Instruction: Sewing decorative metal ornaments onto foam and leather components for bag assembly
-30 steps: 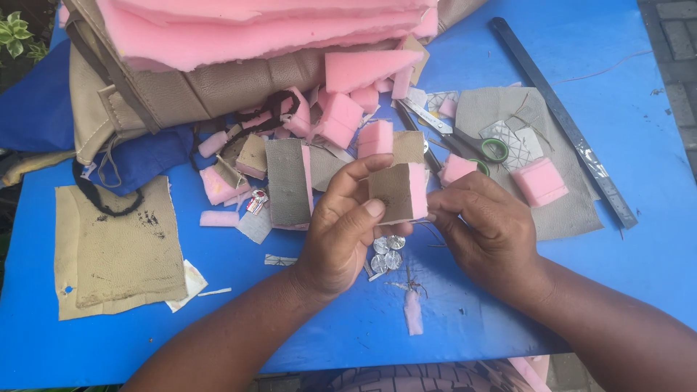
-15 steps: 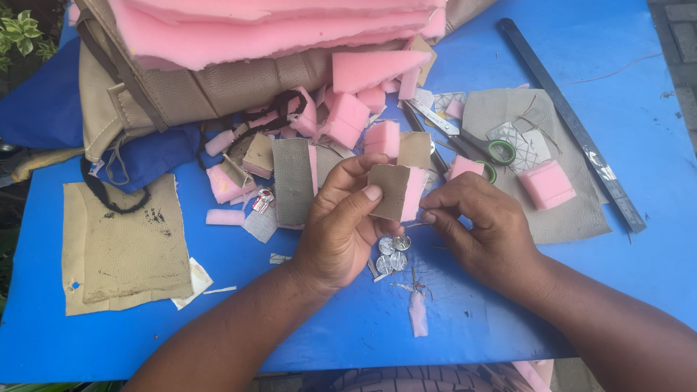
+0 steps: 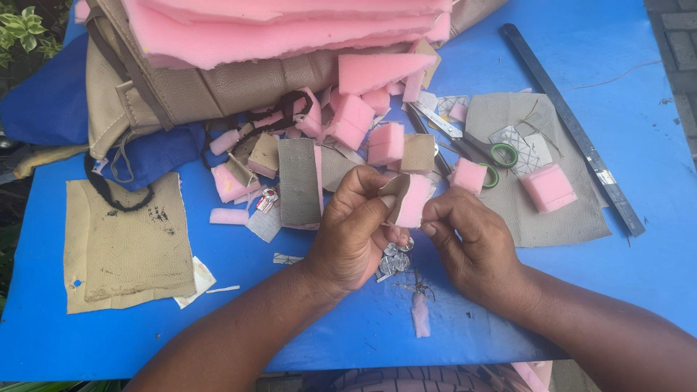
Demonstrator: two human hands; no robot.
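left hand (image 3: 356, 232) pinches a small pink foam block faced with tan leather (image 3: 408, 199), raised above the blue table (image 3: 639, 283); right hand (image 3: 472, 243), fingers curled narrow at the block's lower edge, grips something too small to tell. beneath lie silver metal pieces (image 3: 396, 260) and a foam sliver (image 3: 420, 313); scissors (image 3: 479, 151) and loose pink foam cubes (image 3: 385, 142) sit beyond. risk, as judged: the light pinch could let the facing shift off the foam, or the block drop among the scraps

Green-handled scissors (image 3: 488, 154) lie at one o'clock on the blue tabletop (image 3: 639, 276); a long dark metal bar (image 3: 573, 131) at two; a tan leather sheet (image 3: 123, 247) at nine.
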